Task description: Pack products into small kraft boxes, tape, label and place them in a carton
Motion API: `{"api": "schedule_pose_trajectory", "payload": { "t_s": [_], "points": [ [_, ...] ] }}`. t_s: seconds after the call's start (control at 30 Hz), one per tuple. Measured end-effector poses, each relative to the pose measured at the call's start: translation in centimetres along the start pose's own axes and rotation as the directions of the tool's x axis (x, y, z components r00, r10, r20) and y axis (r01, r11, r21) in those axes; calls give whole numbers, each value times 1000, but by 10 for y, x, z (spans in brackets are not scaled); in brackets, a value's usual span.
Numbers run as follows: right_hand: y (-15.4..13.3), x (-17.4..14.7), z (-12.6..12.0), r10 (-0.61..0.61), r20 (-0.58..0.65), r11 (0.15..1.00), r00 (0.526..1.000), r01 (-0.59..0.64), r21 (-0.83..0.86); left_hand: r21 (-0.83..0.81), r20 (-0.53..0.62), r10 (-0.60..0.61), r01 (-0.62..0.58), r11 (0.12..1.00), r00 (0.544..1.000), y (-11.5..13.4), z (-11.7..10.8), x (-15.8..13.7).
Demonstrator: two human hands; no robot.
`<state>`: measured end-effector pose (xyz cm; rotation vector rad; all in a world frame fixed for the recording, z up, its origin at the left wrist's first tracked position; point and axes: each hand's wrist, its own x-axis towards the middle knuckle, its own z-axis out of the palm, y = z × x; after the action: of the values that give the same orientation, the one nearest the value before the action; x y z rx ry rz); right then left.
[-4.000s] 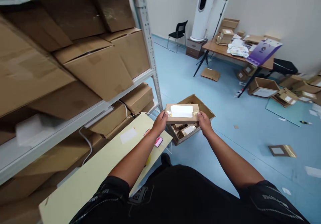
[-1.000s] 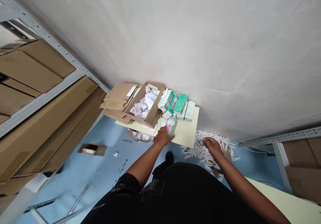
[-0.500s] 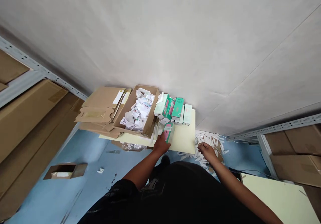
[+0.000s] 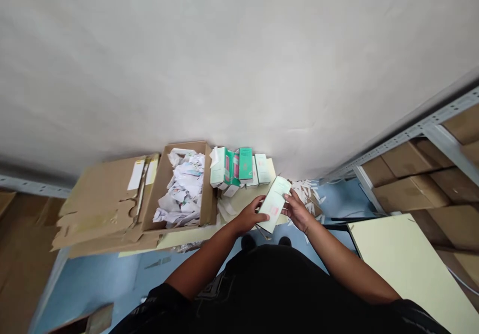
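A small pale green and white carton with faint pink print is held tilted in front of my body. My left hand grips its near left side, thumb over the face. On its right side, my right hand holds the edge with bent fingers. Just beyond, several green and white cartons stand close together on the pale yellow tabletop. Left of them is an open cardboard box full of crumpled and torn white paper.
Flattened cardboard lies at the left end of the table, against the wall. White paper strips litter the blue floor on the right. A second pale table stands at lower right. Shelving with brown boxes lines the right side.
The carton in my left hand has been lifted off the table and brought right, with a paler face now showing. My right hand has come over and taken hold of it. The view has turned right.
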<state>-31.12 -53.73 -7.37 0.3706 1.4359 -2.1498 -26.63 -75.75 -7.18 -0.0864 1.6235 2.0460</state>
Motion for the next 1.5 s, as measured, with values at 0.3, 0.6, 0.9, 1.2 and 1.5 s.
{"api": "schedule_pose_trajectory", "payload": {
  "t_s": [0.3,0.6,0.9,1.2,1.5],
  "points": [
    [-13,-58,-132,-52,-482,954,875,185,234,79,239,-150,134,988,959,-11,135,89],
    [-13,-190,-375,-316,-891,915,327,352,-195,469,105,-317,234,851,943,-60,282,154],
    [13,-257,-505,-314,-943,932,110,-154,-328,797,461,-383,-183,575,801,-100,450,180],
    [39,-249,-491,-391,-911,917,131,-30,-398,805,503,-347,-283,522,792,-107,557,210],
    [14,-271,-449,-365,-910,927,195,-11,-374,815,472,-311,-274,511,825,-110,613,253]
  ]
}}
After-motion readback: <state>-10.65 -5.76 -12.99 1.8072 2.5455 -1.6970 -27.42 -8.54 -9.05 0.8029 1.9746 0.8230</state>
